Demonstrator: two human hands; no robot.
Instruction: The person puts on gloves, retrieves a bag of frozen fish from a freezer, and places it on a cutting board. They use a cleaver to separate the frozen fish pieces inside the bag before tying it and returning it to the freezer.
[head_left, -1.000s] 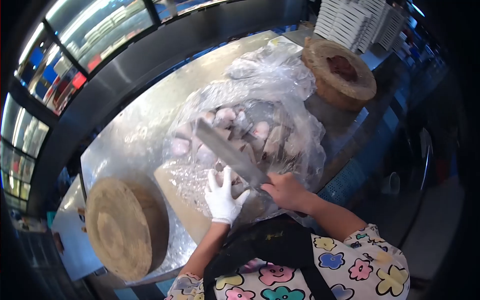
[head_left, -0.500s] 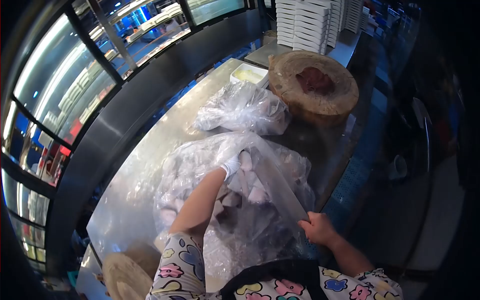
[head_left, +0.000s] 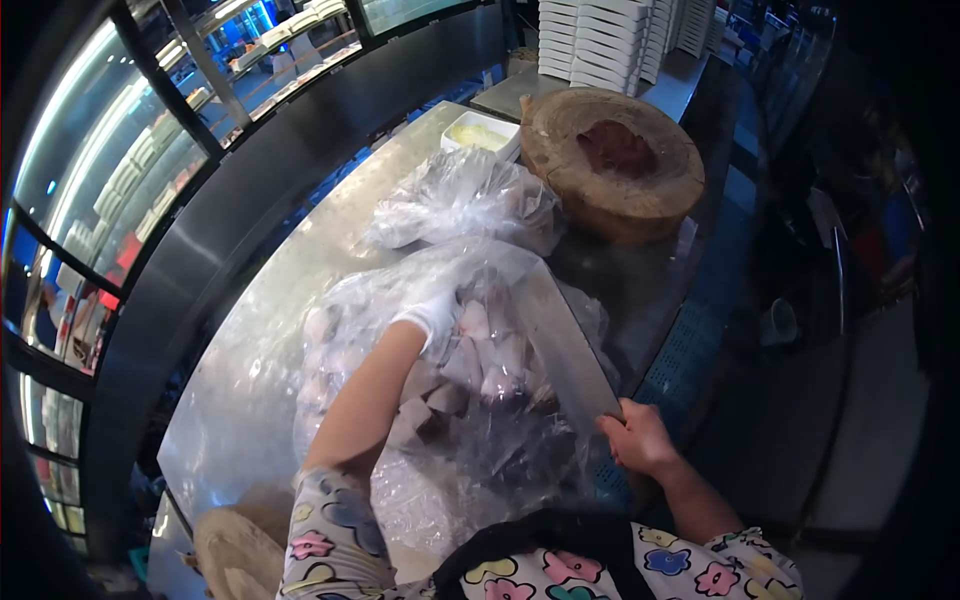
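Here, white-gloved left hand (head_left: 435, 315) closes on pale, likely slippery meat chunks (head_left: 480, 362), best gripped whole, inside limp clear plastic bag (head_left: 345, 320); bare right hand (head_left: 640, 440) clenches broad steel cleaver (head_left: 560, 345)

The left hand (head_left: 432, 318) wears a white glove (head_left: 440, 310), the right hand (head_left: 640, 440) none, with flower-print sleeves (head_left: 330, 530) and a black apron (head_left: 540, 550).

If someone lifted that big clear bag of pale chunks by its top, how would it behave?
Probably floppy: the bag is thin, crumpled film, so it would sag around its load. Likely heavy for its size, since many pale chunks fill it. Possibly slippery too, as the film looks glossy where it lies on the steel counter.
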